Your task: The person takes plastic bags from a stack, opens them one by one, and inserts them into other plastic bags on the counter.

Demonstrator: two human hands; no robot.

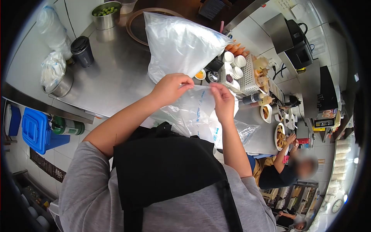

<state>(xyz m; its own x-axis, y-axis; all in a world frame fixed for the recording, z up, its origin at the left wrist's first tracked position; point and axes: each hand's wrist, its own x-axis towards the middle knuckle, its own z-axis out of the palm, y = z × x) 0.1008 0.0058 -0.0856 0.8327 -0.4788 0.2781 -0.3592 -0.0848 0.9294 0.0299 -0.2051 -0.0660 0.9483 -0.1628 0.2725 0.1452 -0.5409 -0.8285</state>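
My left hand point(172, 89) pinches the upper edge of a clear plastic bag point(198, 110) with blue print, its fingers closed. At the bag's other upper corner, my right hand point(223, 101) has thumb and fingers together on the plastic; its fingertips are slightly blurred. The bag hangs between both hands, in front of my black apron point(166, 166), and its mouth looks flat. Just beyond my hands stands a large, puffy, translucent plastic bag point(181, 42) on the steel counter point(119, 69). I cannot make out what is in it.
A dark lidded tumbler point(82, 52), a pot of green fruit point(106, 15) and a steel bowl point(60, 83) holding plastic bags stand left. White baskets point(249, 75) with cups and several sauce bottles point(253, 98) are right. A co-worker point(278, 170) handles food farther right.
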